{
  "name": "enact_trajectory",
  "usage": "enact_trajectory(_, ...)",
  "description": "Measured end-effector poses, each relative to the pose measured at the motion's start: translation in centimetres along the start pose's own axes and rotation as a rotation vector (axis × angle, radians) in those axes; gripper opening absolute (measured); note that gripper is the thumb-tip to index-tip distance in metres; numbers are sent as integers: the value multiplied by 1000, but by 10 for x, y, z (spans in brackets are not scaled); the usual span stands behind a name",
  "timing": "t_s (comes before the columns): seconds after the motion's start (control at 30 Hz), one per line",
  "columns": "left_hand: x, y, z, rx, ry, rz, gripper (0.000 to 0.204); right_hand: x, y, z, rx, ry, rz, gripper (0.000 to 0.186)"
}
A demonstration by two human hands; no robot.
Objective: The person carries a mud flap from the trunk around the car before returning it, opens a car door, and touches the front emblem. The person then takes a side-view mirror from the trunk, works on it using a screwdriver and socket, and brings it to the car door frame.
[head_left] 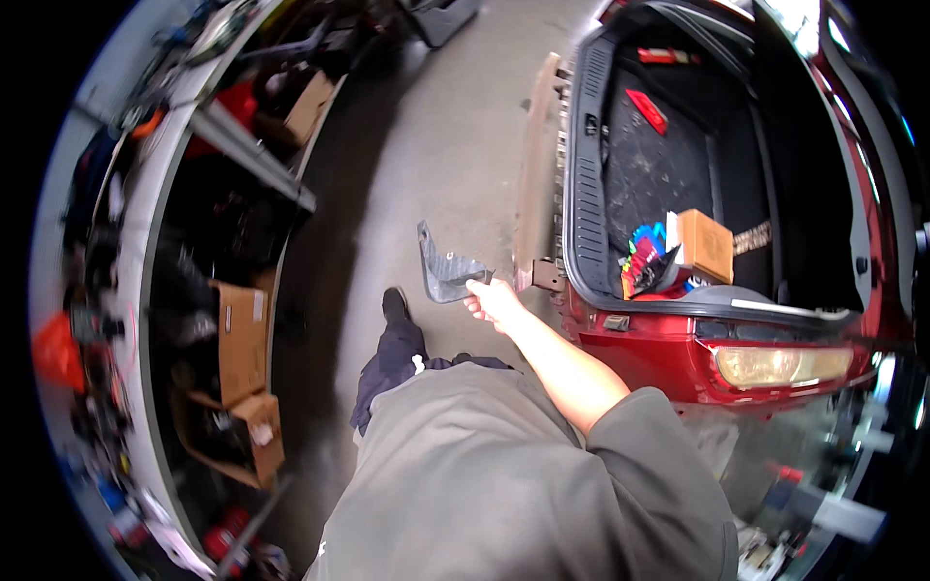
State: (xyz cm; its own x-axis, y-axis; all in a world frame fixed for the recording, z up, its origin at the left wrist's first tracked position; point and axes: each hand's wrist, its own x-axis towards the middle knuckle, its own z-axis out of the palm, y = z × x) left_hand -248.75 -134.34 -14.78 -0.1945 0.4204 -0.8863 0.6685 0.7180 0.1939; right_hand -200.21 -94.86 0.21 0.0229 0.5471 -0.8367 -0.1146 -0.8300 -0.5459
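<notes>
My right hand reaches forward at arm's length and grips a dark grey moulded plastic part by its right edge. The part hangs over the concrete floor, just left of the rear corner of a red car. The car's boot stands open beside my hand. My left hand is out of sight. My grey sleeve and torso fill the lower middle of the view, and my dark trouser leg ends in a black shoe below the part.
The boot holds a small cardboard box, colourful packets and red items. A tan strip runs along the car's rear edge. Metal shelving with open cardboard boxes lines the left side.
</notes>
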Motion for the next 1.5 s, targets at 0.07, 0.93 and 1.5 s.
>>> enact_trajectory(0.07,65,86,-74,-143,-92,37,30,25,-31,-6,117,95,-11,24)
enact_trajectory(0.93,297,1035,-387,367,-88,635,29,271,-450,-451,1275,548,-278,29)
enact_trajectory(1.5,544,1651,-482,437,-336,606,20,547,-439,-310,-686,535,321,22)
